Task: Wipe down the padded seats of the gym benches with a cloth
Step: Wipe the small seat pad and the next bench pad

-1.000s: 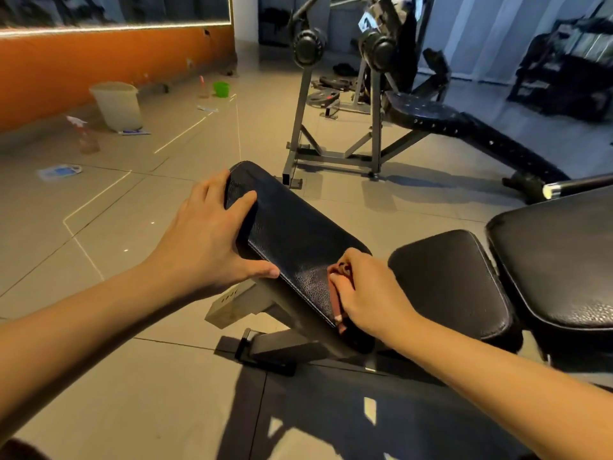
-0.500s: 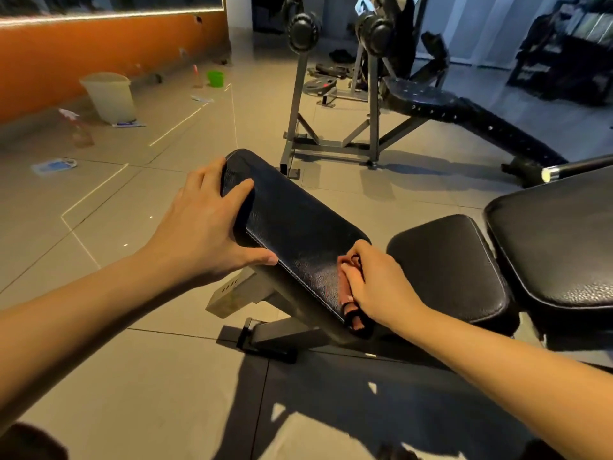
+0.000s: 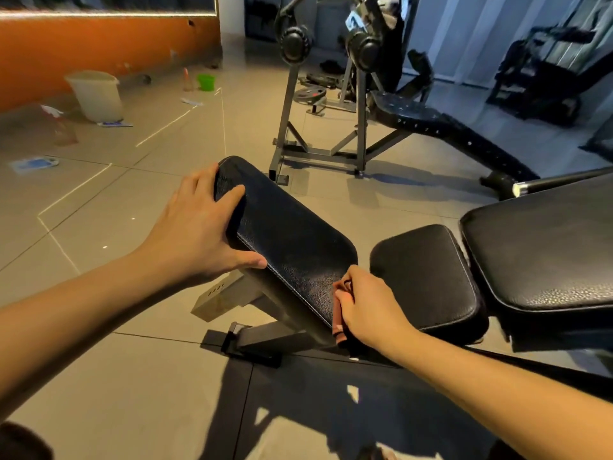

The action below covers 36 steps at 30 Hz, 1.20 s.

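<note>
Right grip point(image 3: 368, 307): fingers curled round a reddish cloth point(image 3: 339, 318), pressing it against the tilted seat pad point(image 3: 292, 247) at the pad's 5 o'clock corner.
Cloth: bunched under the fingers, with a folded strip hanging over the pad's near edge.
Left grip point(image 3: 199, 234): clasps the same pad at its 10 o'clock end, fingers laid over the top and thumb stretched along the near long side.
Tilted seat pad: black, grained, sloping up toward 11 o'clock on a grey metal bench frame point(image 3: 232, 293) that stands on the tiled floor point(image 3: 132, 376).
Small square pad point(image 3: 428, 277): black, just beside the tilted pad at its 3 o'clock, apart from it by a narrow gap.
Large back pad point(image 3: 547, 250): further out at 3 o'clock, its edge overlapping the small pad.
Weight bench with rack point(image 3: 431, 124): well apart at 1 o'clock.
Pale bucket point(image 3: 94, 94): far off at 10 o'clock, by the orange wall point(image 3: 99, 48).
Green cup point(image 3: 206, 82): at 11 o'clock, near the wall.
</note>
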{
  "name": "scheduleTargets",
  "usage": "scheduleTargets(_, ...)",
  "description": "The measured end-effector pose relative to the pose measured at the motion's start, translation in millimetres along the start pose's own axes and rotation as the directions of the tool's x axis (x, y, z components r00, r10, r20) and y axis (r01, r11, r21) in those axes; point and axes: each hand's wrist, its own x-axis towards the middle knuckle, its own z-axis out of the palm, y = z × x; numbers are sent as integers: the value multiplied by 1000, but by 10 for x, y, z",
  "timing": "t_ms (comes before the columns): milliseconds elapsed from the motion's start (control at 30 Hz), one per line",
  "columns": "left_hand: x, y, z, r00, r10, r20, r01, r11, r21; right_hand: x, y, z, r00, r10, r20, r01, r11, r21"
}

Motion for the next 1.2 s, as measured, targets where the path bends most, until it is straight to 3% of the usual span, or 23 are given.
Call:
scheduleTargets(167, 4, 9, -9, 1000, 5, -3, -5, 1000, 17, -170, -29, 16, 998, -50, 29, 49, 998, 27)
scheduleTargets(367, 11, 4, -2, 1000, 4, 4, -5, 1000, 20, 453, 116, -3, 995, 60, -83, -75, 979, -191)
scheduleTargets(500, -2, 16, -4, 1000, -3, 6, 3, 1000, 8, 549, 24, -39, 984, 120, -130, -138, 981, -139)
scheduleTargets(567, -7, 19, 5, 1000, -12, 11, 12, 1000, 8, 366, -94, -3, 987, 85, -136, -92, 995, -48)
scheduleTargets(667, -18, 29, 9, 1000, -25, 10, 25, 1000, 15, -73, -311, 66, 992, -102, -68, 109, 989, 99)
scheduleTargets(767, -6, 49, -1, 999, -38, 11, 38, 999, 4, -38, -173, 33, 974, -221, -47, 222, 975, 6)
scheduleTargets(933, -22, 50, -9, 999, -27, 20, 27, 1000, 0, 390, 23, -20, 987, 49, -154, -80, 977, -197)
scheduleTargets(1000, -17, 34, -6, 1000, -18, 16, 18, 1000, 0, 308, -217, 8, 990, -19, -137, 9, 997, -72)
scheduleTargets(1100, -14, 17, 11, 1000, -23, 10, 23, 1000, 15, 41, -544, 72, 962, -260, -85, 269, 956, 120)
scheduleTargets(1167, -10, 20, 17, 1000, -20, 16, 20, 1000, 16, 105, -455, 53, 952, -281, -120, 294, 949, 109)
scheduleTargets(1200, -8, 19, 13, 1000, -17, 19, 17, 1000, 11, 208, -324, 34, 966, -221, -131, 232, 970, 78)
